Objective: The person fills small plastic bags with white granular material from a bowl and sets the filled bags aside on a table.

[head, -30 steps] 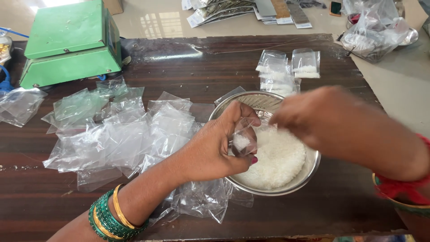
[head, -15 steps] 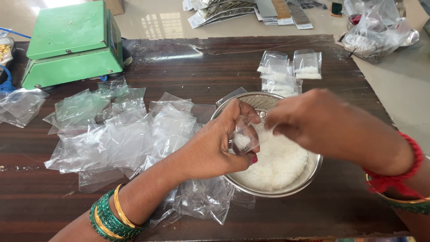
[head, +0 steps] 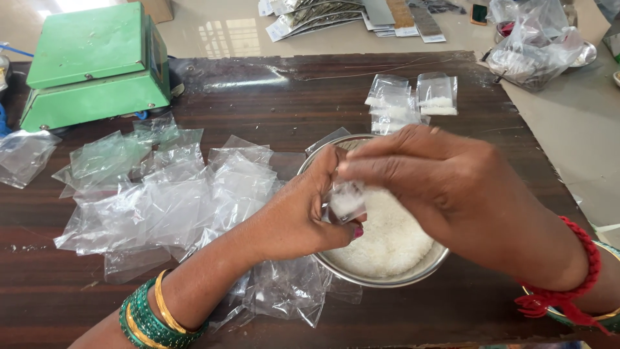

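both hands meet over the steel bowl (head: 336,265): left hand (head: 297,216) pinching a small clear pouch (head: 347,201), right hand (head: 445,187) fingertips bunched at its mouth, bare table right of the bowl.

A dark wooden table (head: 258,84) carries a steel bowl (head: 387,274) (rice inside); empty clear bags (head: 161,200) lie left of it, filled packets (head: 413,100) beyond, green scale (head: 90,64) far left.

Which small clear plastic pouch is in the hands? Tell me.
The small clear plastic pouch with white grains, pinched between left hand and right hand above the steel bowl; the other pouches lie on the table.
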